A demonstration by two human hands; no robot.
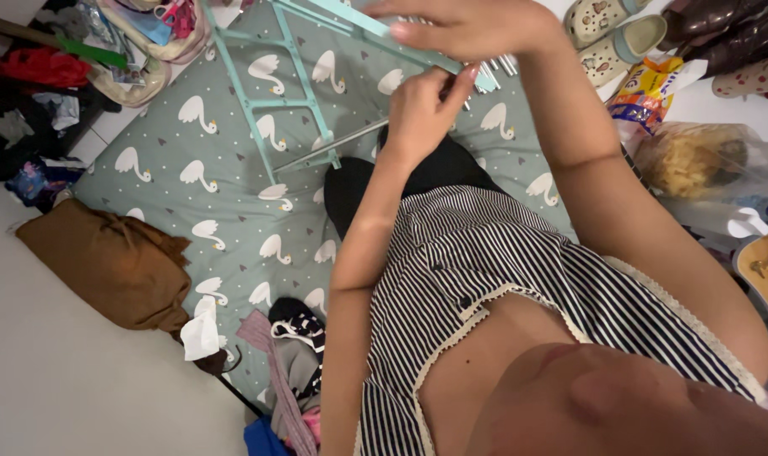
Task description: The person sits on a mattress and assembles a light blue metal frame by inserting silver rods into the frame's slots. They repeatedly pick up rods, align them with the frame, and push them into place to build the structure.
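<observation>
My right hand is at the top of the view, closed over the upper bar of a teal metal rack frame that lies tilted on the bed. Just below it, my left hand pinches a thin grey metal rod that runs down-left across the frame. Its fingertips meet the teal bar next to a bundle of short silver rods. My striped top and black-clad lap fill the lower middle.
A grey-green sheet with white swans covers the bed. A brown cloth, a white tissue and loose clothes lie at the left and bottom. Shoes, snack packets and plastic bags crowd the right. Bags lie at the top left.
</observation>
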